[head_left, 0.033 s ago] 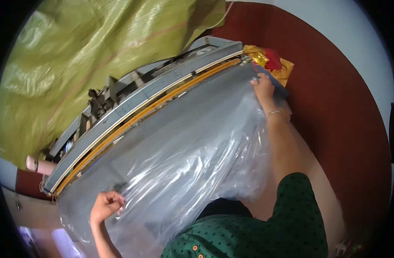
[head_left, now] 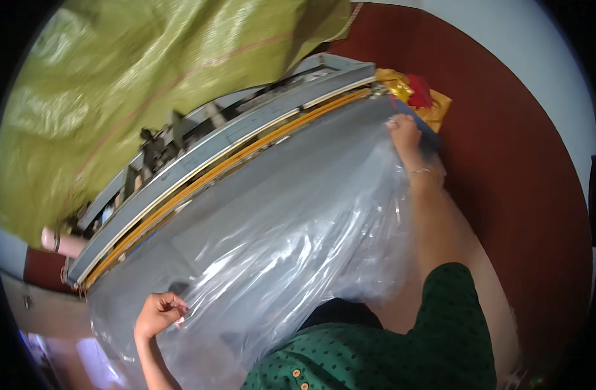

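A large clear plastic sheet (head_left: 298, 240) is spread over a grey tabletop (head_left: 259, 166) and drapes toward my body in shiny creases. At the lower left, my left hand (head_left: 160, 314) is closed in a pinch on the sheet's near left part. My right hand (head_left: 405, 135) reaches to the far right corner, its fingers closed on the sheet's edge there. Between the two hands the film runs in slanting folds. Its exact edge under the fingers is hard to make out.
A grey metal rail (head_left: 246, 123) with yellow-orange strips (head_left: 272, 138) runs along the table's far side. Behind it hangs a yellow-green woven tarp (head_left: 148, 71). A pink bottle (head_left: 64, 243) lies at the rail's left end. Yellow and red bags (head_left: 431, 104) sit at the far right corner.
The view has shifted slightly, so the table and rail appear a little farther right. My right hand's fingers look more tightly curled; my left hand keeps its pinch.
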`<state>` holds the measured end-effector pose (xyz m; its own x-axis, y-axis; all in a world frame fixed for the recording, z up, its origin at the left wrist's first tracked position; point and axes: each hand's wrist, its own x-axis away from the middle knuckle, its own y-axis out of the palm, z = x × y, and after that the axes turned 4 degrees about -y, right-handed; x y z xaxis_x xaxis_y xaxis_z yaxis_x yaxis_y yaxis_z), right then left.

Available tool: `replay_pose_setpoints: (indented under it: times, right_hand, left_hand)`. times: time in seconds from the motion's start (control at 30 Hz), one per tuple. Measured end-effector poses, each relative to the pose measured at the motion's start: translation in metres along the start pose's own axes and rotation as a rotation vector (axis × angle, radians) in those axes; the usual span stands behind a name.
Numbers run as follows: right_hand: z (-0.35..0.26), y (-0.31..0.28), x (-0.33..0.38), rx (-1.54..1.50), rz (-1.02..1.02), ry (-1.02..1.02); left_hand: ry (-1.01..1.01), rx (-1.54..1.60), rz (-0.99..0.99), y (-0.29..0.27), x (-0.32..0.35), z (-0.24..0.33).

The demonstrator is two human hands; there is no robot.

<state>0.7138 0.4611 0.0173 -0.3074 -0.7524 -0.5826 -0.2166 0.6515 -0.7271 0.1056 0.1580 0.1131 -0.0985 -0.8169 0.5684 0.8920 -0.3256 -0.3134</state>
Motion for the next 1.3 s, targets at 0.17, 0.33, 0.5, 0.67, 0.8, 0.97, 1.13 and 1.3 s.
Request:
replay_pose_setpoints:
  times: [0.17, 0.33, 0.5, 0.67, 0.8, 0.97, 1.13, 1.3]
  right_hand:
    - [0.035, 0.01, -0.008, 0.078, -0.034, -0.182]
    - [0.05, 0.013, -0.009, 0.069, -0.128, -0.109]
    - [0.046, 0.028, -0.02, 0.066, -0.147, -0.135]
    - [0.045, 0.025, -0.022, 0.029, -0.19, -0.083]
    - [0.065, 0.031, -0.024, -0.002, -0.16, -0.108]
    - [0.075, 0.038, -0.027, -0.001, -0.156, -0.136]
    - [0.069, 0.04, -0.029, 0.038, -0.218, -0.128]
    - [0.076, 0.035, -0.031, 0.068, -0.219, -0.108]
  left_hand:
    - [-0.124, -0.409, 0.239, -0.045, 0.069, -0.069]
    - [-0.072, -0.306, 0.642, -0.083, 0.115, -0.063]
    - [0.456, 0.155, 0.986, -0.1, 0.089, -0.073]
    - [0.432, -1.001, 1.509, -0.09, 0.074, -0.056]
    - [0.163, -0.742, 0.74, -0.045, 0.069, -0.07]
    - [0.026, -0.811, 0.973, -0.105, 0.077, -0.194]
    - [-0.113, -0.934, 1.396, -0.155, 0.091, -0.224]
    - [0.247, -0.691, 0.819, -0.08, 0.038, -0.114]
